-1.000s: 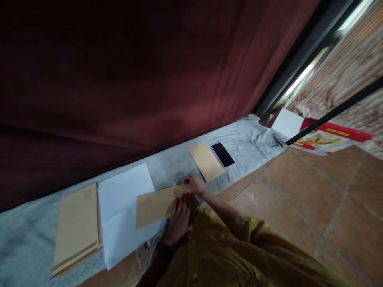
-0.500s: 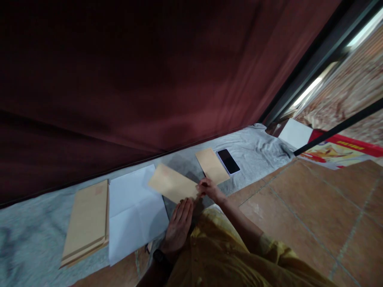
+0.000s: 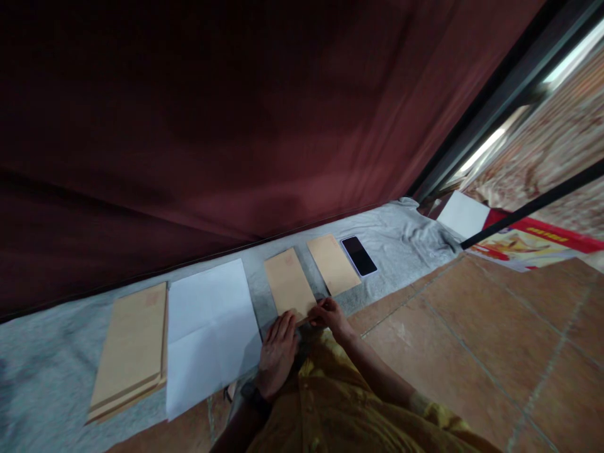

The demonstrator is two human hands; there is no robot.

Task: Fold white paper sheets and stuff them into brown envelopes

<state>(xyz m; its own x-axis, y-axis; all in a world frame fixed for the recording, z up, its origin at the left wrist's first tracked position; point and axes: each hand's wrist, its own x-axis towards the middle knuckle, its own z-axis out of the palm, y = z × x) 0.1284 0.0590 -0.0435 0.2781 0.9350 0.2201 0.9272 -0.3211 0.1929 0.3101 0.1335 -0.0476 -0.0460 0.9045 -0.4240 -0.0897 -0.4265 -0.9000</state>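
Observation:
A brown envelope (image 3: 289, 274) lies on the grey cloth in front of me, its near end toward my body. My left hand (image 3: 277, 349), fingers stretched out side by side, rests at the near left corner of this envelope. At the near right corner, my right hand (image 3: 329, 314) pinches the edge between curled fingers. A second brown envelope (image 3: 334, 263) lies just to the right, with a phone (image 3: 359, 255), screen dark, beside it. To the left are sheets of white paper (image 3: 212, 327) with fold creases, and beyond them a stack of brown envelopes (image 3: 129, 346).
The grey cloth (image 3: 401, 236) covers a low ledge along a dark red curtain (image 3: 226, 138). Brown floor tiles (image 3: 453, 327) lie to the right. A dark bar (image 3: 533, 204) crosses above a red printed box (image 3: 523, 236) at the far right.
The envelope in my hands has swung from slanting up to the left, over the white paper, to lying lengthwise away from me between the paper and the second envelope.

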